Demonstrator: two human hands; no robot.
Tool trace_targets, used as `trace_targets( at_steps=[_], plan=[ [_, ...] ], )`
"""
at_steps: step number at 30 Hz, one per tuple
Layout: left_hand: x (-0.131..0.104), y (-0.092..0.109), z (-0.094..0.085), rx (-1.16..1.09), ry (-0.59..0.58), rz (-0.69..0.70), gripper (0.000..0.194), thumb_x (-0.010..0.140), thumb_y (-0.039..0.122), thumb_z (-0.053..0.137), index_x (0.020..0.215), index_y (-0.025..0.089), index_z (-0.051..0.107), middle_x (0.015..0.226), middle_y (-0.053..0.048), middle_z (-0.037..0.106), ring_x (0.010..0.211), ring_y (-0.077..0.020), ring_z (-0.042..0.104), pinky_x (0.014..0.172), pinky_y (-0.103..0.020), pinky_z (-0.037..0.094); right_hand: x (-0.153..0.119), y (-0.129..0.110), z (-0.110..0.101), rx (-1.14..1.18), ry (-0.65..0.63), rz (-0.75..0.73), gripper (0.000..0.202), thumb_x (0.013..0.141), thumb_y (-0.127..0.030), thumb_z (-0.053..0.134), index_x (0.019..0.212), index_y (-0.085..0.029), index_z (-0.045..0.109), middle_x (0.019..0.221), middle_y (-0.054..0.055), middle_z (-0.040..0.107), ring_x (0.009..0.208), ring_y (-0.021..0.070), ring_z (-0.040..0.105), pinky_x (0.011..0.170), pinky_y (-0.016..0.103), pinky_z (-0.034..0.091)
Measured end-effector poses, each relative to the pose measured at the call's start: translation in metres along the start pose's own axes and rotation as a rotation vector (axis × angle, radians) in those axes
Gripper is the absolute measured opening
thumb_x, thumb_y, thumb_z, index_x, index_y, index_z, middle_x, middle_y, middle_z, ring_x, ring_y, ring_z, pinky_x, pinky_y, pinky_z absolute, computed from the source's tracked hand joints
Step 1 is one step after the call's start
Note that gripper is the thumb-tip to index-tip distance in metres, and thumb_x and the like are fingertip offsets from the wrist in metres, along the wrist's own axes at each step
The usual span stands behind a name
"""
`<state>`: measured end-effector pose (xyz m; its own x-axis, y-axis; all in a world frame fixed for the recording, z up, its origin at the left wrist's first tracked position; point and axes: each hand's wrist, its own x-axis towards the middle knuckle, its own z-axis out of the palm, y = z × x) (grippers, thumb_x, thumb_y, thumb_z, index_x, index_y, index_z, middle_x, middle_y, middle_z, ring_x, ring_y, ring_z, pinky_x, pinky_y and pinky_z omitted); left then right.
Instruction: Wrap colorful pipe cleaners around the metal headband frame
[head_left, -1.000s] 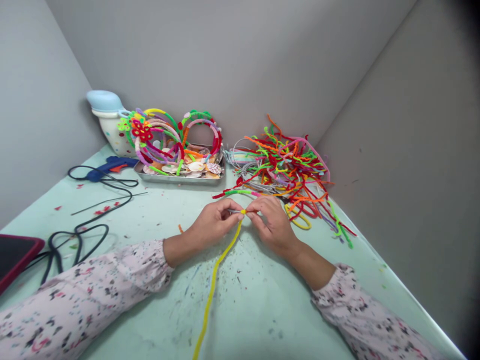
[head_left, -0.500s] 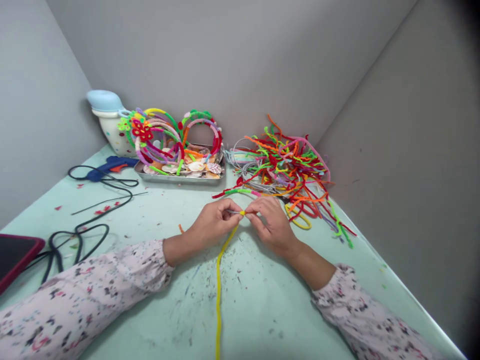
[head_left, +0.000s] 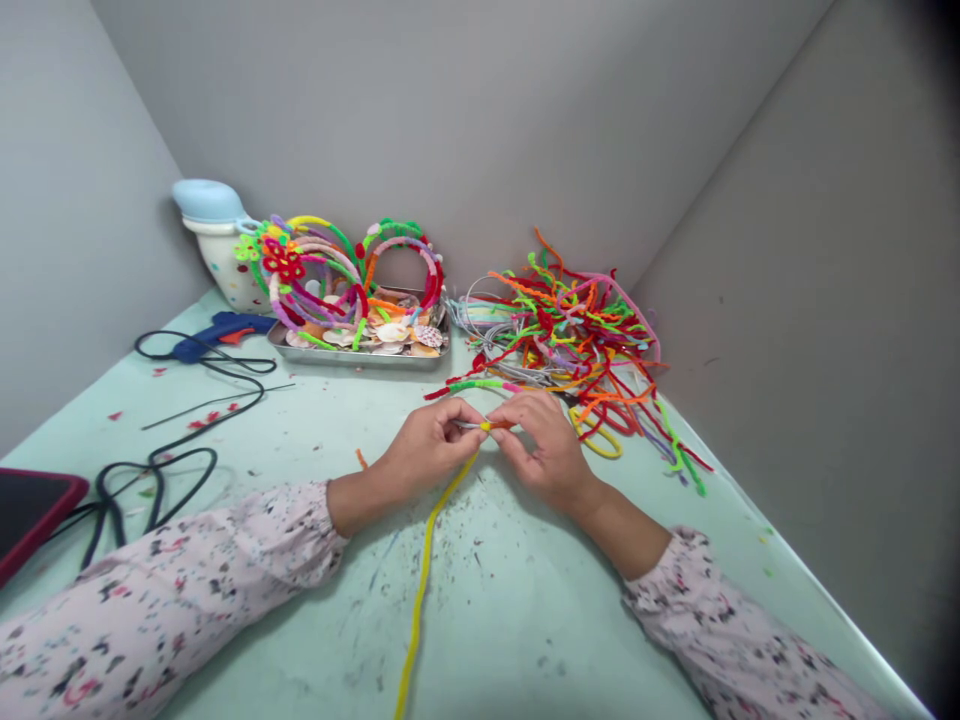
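Note:
My left hand [head_left: 426,442] is closed in a pinch on the bare grey band of a headband [head_left: 484,384]. My right hand [head_left: 549,450] pinches the same headband at an orange-wrapped stretch, with thumb and forefinger near a yellow turn. From that turn a long yellow pipe cleaner [head_left: 427,560] hangs toward me, running down past the bottom of the picture. The headband's far side, covered in red, green and pink, curves behind both hands; part of it is hidden by my right hand.
A metal tray [head_left: 360,360] of shells and finished headbands [head_left: 315,270] stands at the back. Right of it lies a tangled heap of pipe cleaners [head_left: 585,320]. To the left are a blue glue gun [head_left: 217,335], black cable [head_left: 161,460], white cup [head_left: 229,260] and red-edged device [head_left: 37,510].
The hanging yellow pipe cleaner has swung left at its lower end. My right fingers have shifted slightly, showing more of the orange stretch. My left hand stays put.

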<state>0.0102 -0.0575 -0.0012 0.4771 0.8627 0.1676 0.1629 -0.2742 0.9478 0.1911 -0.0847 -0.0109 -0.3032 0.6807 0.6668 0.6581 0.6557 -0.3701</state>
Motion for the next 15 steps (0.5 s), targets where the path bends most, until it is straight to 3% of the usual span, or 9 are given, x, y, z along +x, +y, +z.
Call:
trace_targets(
  at_steps=[15],
  plan=[
    [-0.0009,0.0026,-0.0012,-0.001,-0.011,0.01,0.015,0.078,0.027,0.057,0.083,0.014,0.061,0.057,0.004,0.05,0.052,-0.0078,0.042,0.049,-0.019,0.035,-0.001,0.0023,0.0014,-0.032,0.028,0.002,0.01,0.086,-0.024,0.056,0.092,-0.024,0.064,0.086,0.004,0.065,0.089,0.0211,0.057,0.086,0.041,0.04]
  ],
)
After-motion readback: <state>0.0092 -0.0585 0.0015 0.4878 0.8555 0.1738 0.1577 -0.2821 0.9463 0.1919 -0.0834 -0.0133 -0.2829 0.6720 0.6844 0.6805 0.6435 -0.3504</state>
